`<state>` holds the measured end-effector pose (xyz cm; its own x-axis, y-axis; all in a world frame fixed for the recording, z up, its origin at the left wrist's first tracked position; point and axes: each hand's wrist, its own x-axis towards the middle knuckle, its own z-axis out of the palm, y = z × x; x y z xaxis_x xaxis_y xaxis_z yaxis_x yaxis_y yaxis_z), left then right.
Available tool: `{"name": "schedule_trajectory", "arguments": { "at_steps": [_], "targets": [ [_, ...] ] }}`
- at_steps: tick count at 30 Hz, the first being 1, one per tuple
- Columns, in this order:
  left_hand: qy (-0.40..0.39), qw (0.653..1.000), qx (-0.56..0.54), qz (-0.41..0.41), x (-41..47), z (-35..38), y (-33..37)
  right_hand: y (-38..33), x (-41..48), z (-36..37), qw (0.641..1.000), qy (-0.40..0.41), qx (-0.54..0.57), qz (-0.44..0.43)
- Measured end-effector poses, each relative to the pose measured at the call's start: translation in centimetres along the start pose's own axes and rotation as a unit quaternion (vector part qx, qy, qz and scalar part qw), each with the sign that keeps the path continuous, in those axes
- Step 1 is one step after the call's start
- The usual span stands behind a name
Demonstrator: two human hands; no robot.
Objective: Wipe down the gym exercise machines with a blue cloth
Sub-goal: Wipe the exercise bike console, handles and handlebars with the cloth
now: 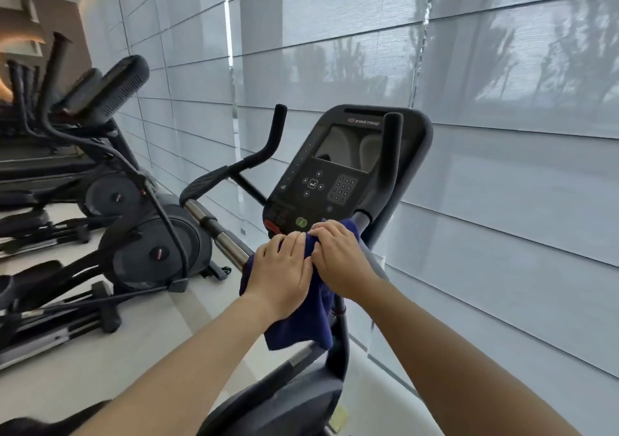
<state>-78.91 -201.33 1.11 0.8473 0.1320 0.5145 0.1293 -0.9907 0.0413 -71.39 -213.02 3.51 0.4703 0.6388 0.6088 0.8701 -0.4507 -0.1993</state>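
An exercise bike stands right in front of me, its dark console [338, 164] with a screen and keypad facing me. A dark blue cloth [301, 325] is draped over the middle of the handlebar just below the console and hangs down in front of the post. My left hand [281, 268] presses flat on the cloth at the left. My right hand [341, 254] grips the cloth beside it, fingers bunched on the fabric. The two hands touch each other. The left handlebar [217, 231], chrome with black grips, runs up to the left.
Two elliptical trainers [147, 244] stand to the left on a pale floor, the nearer about an arm's length from the bike. A window wall with grey roller blinds [502, 167] runs close behind and to the right of the bike. The bike's frame [288, 398] lies below my arms.
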Motion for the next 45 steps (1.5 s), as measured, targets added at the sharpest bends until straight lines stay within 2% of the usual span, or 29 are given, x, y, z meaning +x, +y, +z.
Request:
{"name": "schedule_trajectory", "arguments": {
  "at_steps": [2, 4, 7, 9, 12, 15, 18, 21, 25, 28, 33, 36, 38, 41, 45],
  "targets": [
    [-0.021, 1.0, 0.017, -0.008, 0.1, 0.0, 0.6, 0.0, -0.4, 0.2, 0.998, 0.042, 0.054, 0.001],
    [-0.026, 0.999, 0.009, -0.019, 0.2, -0.2, 1.2, 0.4, -0.6, 0.1, 0.995, 0.045, 0.084, -0.004],
    [-0.009, 1.0, -0.003, -0.029, 0.6, -0.4, 2.8, 1.9, -0.5, -0.8, 0.996, 0.03, 0.056, -0.058],
    [-0.004, 1.0, 0.004, -0.018, 1.8, -0.4, 4.5, 3.9, -0.5, -2.1, 0.996, 0.047, 0.027, -0.077],
    [-0.015, 1.0, 0.027, -0.003, 4.6, -0.2, 7.3, 7.2, 0.1, -4.4, 0.993, 0.081, -0.024, -0.079],
    [-0.018, 0.998, 0.053, -0.02, 6.9, 0.3, 8.8, 9.4, 1.6, -6.0, 0.989, 0.126, -0.023, -0.067],
    [-0.053, 0.994, 0.08, -0.058, 8.4, 0.8, 9.0, 10.4, 2.0, -5.6, 0.99, 0.095, -0.045, -0.09],
    [-0.067, 0.991, 0.079, -0.08, 9.2, 0.7, 8.8, 11.4, 1.1, -4.1, 0.982, 0.049, -0.132, -0.129],
    [-0.046, 0.995, 0.069, -0.062, 8.5, 0.4, 8.1, 11.0, 0.5, -2.9, 0.99, 0.022, -0.11, -0.09],
    [-0.004, 1.0, -0.002, -0.026, 6.6, 0.4, 6.6, 10.2, 0.5, -3.0, 0.992, 0.009, -0.091, -0.088],
    [0.042, 0.994, -0.105, 0.009, 2.8, 0.0, 3.6, 6.1, 0.7, -3.8, 0.998, 0.03, 0.037, -0.033],
    [0.043, 0.984, -0.167, 0.036, 1.7, -0.7, 2.0, 2.4, 0.8, -2.6, 0.996, -0.034, 0.072, -0.031],
    [0.028, 0.981, -0.186, 0.05, 0.8, -1.0, 0.5, 0.7, 0.5, -1.0, 0.998, -0.058, 0.018, -0.015],
    [-0.025, 0.979, -0.192, 0.063, -0.7, -1.0, -2.2, -1.0, -0.5, 1.2, 0.995, -0.041, -0.078, 0.037],
    [-0.104, 0.975, -0.169, 0.097, -1.5, -1.1, -4.7, -2.2, -1.3, 2.3, 0.99, -0.037, -0.101, 0.09]
  ]
}}
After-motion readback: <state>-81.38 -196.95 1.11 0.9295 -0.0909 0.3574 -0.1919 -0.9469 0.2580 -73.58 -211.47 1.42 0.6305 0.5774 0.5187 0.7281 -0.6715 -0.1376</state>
